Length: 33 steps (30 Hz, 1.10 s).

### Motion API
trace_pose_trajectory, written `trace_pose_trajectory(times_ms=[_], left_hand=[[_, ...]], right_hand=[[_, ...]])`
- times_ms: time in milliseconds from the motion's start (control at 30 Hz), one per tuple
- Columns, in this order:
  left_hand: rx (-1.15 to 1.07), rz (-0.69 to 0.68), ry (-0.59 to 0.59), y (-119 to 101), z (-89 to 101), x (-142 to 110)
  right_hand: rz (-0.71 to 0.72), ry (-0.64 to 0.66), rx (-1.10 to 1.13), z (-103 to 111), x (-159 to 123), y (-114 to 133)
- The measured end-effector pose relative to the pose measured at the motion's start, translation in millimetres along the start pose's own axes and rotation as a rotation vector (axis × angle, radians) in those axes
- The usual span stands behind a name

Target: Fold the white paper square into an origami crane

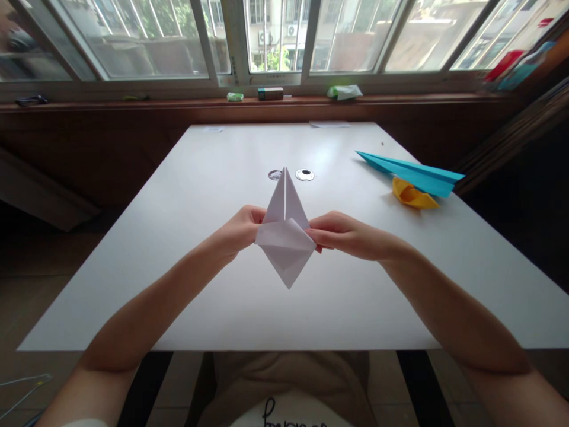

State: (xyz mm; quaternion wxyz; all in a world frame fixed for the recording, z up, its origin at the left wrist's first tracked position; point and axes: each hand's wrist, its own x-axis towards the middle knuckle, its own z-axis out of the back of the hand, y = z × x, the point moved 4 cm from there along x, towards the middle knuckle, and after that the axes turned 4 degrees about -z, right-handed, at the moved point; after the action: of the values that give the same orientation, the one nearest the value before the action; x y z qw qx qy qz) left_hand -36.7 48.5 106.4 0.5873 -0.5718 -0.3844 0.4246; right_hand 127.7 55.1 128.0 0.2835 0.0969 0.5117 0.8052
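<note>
A piece of folded white paper (287, 246) is held up over the middle of the white table. It has a tall split point at the top, a loose flap across its middle and a point at the bottom. My left hand (249, 228) grips its left side, with the fingertips hidden behind the paper. At the right corner, my right hand (340, 233) pinches the paper between thumb and fingers.
A blue paper plane (409, 171) and a yellow paper boat (413, 194) lie on the table (200, 178) at the right. Two round discs (304, 175) sit beyond the paper. Small packets and a box (271, 93) line the windowsill.
</note>
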Motion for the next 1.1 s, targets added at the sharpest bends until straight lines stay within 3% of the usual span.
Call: trace_pose_trajectory(times_ms=[167, 333, 433, 533, 667, 800, 833, 867, 967, 1033, 1100], left_hand=[[0.016, 0.046, -0.053, -7, -2.9, -4], [0.088, 0.035, 0.074, -10, -7.3, -6], [0.185, -0.041, 0.165, -12, -11.4, -9], [0.287, -0.137, 0.182, -15, -14.6, -14], [0.268, -0.265, 0.009, -23, -11.6, -13], [0.055, -0.43, -0.348, -25, 3.3, -9], [0.011, -0.463, -0.391, -23, 5.0, -9], [-0.018, -0.484, -0.387, -20, 4.2, -8], [-0.083, -0.488, -0.157, -13, -12.2, -9], [-0.09, -0.413, -0.008, -8, -27.1, -12], [-0.107, -0.354, 0.03, -5, -36.8, -15]], right_hand=[[0.032, 0.035, 0.028, 3, 0, -3], [0.04, 0.11, 0.035, 1, 0, -3], [0.007, 0.183, 0.001, -5, -1, -2], [0.031, 0.153, -0.076, -7, -3, 0], [0.105, -0.119, -0.223, -1, -5, 7], [0.186, -0.716, -0.375, 14, -9, 12], [0.218, -0.855, -0.403, 15, -11, 13], [0.242, -0.967, -0.42, 14, -13, 13], [0.27, -1.127, -0.433, 7, -12, 9], [0.222, -1.109, -0.445, 0, -8, 4], [0.177, -1.057, -0.46, -8, -3, -1]])
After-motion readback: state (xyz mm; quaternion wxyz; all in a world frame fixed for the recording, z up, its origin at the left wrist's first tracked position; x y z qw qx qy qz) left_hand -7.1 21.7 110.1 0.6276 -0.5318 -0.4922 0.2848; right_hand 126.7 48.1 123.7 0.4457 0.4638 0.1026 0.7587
